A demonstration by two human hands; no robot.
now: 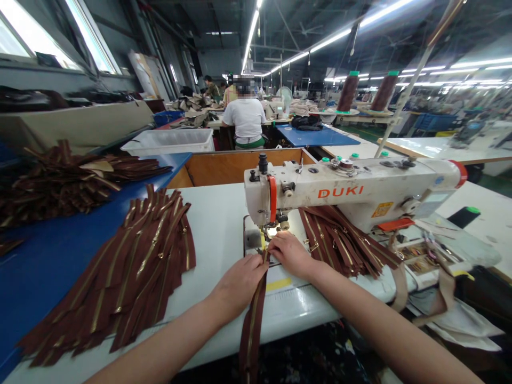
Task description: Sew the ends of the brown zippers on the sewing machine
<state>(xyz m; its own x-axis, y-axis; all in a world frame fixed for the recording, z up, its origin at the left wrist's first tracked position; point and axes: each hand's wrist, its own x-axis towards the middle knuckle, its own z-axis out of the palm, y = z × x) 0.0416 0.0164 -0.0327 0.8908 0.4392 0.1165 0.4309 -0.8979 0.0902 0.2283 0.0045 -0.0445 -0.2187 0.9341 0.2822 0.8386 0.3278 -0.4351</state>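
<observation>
A brown zipper (253, 325) with gold teeth runs from under the needle of the white sewing machine (304, 186) down over the table's front edge. My left hand (244, 280) is closed on it, fingertips pinching its near side. Just right of that, my right hand (291, 255) has its fingers pressed together on the zipper's end close to the presser foot. The exact stitching spot is partly hidden by my fingers. Brown zippers (152, 261) lie in a fanned pile to the left. Behind my right hand, another pile of zippers (340, 242) passes under the machine arm.
A bigger heap of brown zippers (60, 181) rests on the blue table (52, 272) at the left. Small tools and parts sit in a tray (430, 261) at right. Beyond stand a white bin (170, 141), thread cones (348, 93) and a seated person (245, 117).
</observation>
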